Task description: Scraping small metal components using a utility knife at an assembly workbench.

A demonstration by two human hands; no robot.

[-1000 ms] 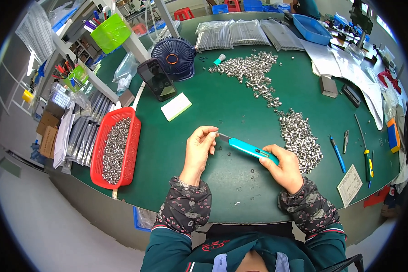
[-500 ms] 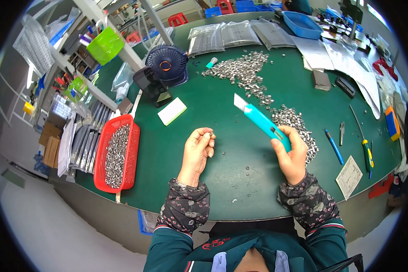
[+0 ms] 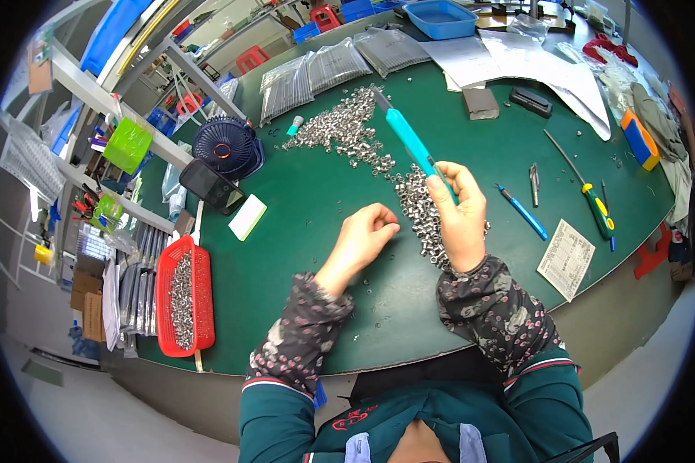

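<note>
In my right hand [image 3: 462, 212] is a turquoise utility knife [image 3: 411, 141], its blade tilted up and away to the left. My left hand [image 3: 365, 235] has its fingers curled together, just left of the nearer pile of small metal rings [image 3: 419, 208]. Whatever its fingertips may hold is hidden. Part of that pile lies behind my right hand. A larger heap of the same shiny pieces [image 3: 340, 127] spreads farther back on the green table [image 3: 301, 293].
At the left edge stands a red basket [image 3: 212, 309] of small metal parts. A phone [image 3: 211, 186], a fan [image 3: 228, 147] and a white-green pad [image 3: 247, 217] are behind it. To the right lie a blue pen [image 3: 523, 212], a screwdriver [image 3: 597, 210] and a printed card [image 3: 566, 259].
My left hand has moved right toward the nearer pile, and the small ring at its fingertips no longer shows. The knife now points more steeply away. The whole view has shifted.
</note>
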